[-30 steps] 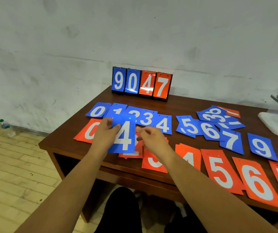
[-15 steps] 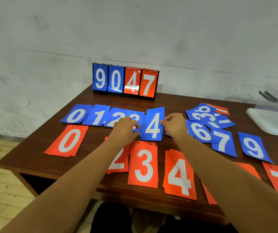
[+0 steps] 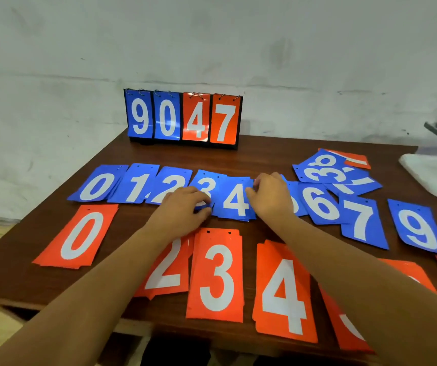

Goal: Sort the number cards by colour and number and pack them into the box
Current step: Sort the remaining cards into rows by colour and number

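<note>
The worktop (image 3: 265, 154) is covered by two rows of number cards. A blue row (image 3: 138, 184) is laid behind, with 0 at the left and 9 at the right, and a red row (image 3: 217, 276) is laid in front. Many of the cards are overlapped edge on edge. A loose heap (image 3: 328, 173) of unsorted cards is left at the far right, near a pale container (image 3: 434, 178) that may be the box, though too little of it is shown to be sure.

The blue 4 card (image 3: 236, 200) is laid on its pile between the 3 and the 5. It is pinched at its left edge by the left hand (image 3: 183, 207) and at its upper right corner by the right hand (image 3: 270, 199), with the fingers curled narrow. Because the neighbours are overlapped, the 3 or the half-hidden 5 could be dragged askew while the card is squared. The glossy piles could also be fanned out or mixed if pushed sideways.
</note>
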Available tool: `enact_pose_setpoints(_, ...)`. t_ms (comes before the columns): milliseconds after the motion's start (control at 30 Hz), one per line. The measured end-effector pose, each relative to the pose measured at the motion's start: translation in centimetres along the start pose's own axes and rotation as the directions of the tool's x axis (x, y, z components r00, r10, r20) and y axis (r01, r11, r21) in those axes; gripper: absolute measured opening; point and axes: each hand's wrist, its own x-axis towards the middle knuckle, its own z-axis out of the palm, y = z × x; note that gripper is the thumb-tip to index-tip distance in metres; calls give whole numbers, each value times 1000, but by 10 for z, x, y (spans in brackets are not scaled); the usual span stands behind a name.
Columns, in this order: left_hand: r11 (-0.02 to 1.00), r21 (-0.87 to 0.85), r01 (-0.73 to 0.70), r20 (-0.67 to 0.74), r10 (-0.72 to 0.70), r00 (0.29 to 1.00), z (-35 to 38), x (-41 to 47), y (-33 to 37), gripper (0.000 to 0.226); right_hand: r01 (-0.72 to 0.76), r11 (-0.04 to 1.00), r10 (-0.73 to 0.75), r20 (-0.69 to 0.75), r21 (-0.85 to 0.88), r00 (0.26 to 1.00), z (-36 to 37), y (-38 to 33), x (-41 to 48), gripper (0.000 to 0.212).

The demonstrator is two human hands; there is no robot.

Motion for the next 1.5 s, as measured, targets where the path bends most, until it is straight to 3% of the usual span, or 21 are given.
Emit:
enact_pose_setpoints(167, 995, -92, -32, -128, 20, 992, -6, 32, 32, 19, 50, 993, -45, -46, 110, 998, -32, 47, 10, 18)
enact_pose_setpoints(300, 978, -203, -44, -85, 27, 996, 13, 96, 88, 6, -9, 994, 17, -75, 108, 997, -62, 96, 23, 23)
enact_pose_setpoints(400, 969, -245, -31, -37, 23, 999, 40, 151, 132, 11, -71, 991, 75, -25, 116, 997, -79, 134, 30, 31)
enact_pose_setpoints(467, 971, -237, -19, 11, 23, 1000, 58, 184, 155, 22, -98, 990, 100, -13, 100, 995, -89, 157, 37, 33)
enact_pose_setpoints(600, 1000, -9, 17, 222, -15, 975, 86, 233, 180, 85, -155, 987, 157, -76, 41, 985, -108, 200, 57, 33)
enact_pose_setpoints(700, 999, 19, 30, 227, -33, 973, 99, 252, 179, 95, -226, 973, 224, -33, -44, 974, -112, 229, 80, 37)
enact_pose_setpoints(767, 996, -78, 50, 198, -33, 980, 103, 256, 177, 87, -288, 950, 290, 6, -122, 957, -114, 242, 95, 45)
enact_pose_setpoints(867, 923, -374, 95, 15, -96, 995, 102, 258, 171, 42, -314, 906, 343, 59, -282, 937, -111, 247, 113, 62)
enact_pose_setpoints(933, 820, -564, 101, -55, -159, 986, 96, 256, 166, 17, -309, 908, 344, 84, -283, 935, -105, 243, 121, 53)
enact_pose_setpoints(1000, 754, -652, 82, -78, -174, 982, 88, 251, 166, 8, -335, 914, 368, 122, -227, 922, -100, 240, 128, 43)
enact_pose_setpoints(1133, 736, -672, 87, -118, -222, 968, 74, 238, 165, 4, -415, 905, 424, 126, -90, 897, -102, 235, 129, 42)
enact_pose_setpoints(1300, 714, -699, 41, -189, -241, 952, 59, 223, 162, 5, -306, 929, 333, -106, 208, 937, -117, 220, 114, 7)
enact_pose_setpoints(1500, 619, -785, 7, -186, -245, 951, 21, 188, 164, 7, -124, 781, 365, -286, 612, 886, -162, 184, 79, 4)
